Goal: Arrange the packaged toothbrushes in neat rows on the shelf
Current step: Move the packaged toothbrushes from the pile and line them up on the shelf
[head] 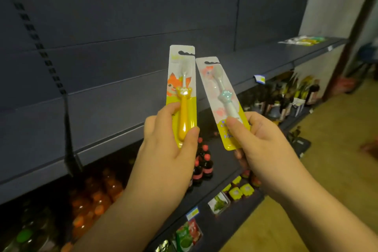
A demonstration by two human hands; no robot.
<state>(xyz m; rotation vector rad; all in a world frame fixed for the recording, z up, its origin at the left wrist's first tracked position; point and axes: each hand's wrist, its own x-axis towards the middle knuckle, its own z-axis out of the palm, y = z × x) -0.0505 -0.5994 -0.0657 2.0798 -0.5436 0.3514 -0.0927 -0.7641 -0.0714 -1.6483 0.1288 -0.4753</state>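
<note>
— What's on the left of the frame?

— A dark blue shelf [114,129] runs across a store aisle, with orange drink bottles [92,196] blurred on the tier below it.

— And the hands?

— The left hand [163,149] grips the lower end of an upright orange toothbrush pack [182,92], thumb on one edge and fingers curled over the other. Just beside it, the right hand [263,145] pinches the yellow foot of a pale blue toothbrush pack [221,98], thumb pressed on its front; that pack tilts left, its top corner nearly touching the orange one. Both are held up in front of the shelf, not resting on it.

— Anything further right?

— More packaged toothbrushes [302,40] lie flat at the shelf's far end, well apart from the hands.
</note>
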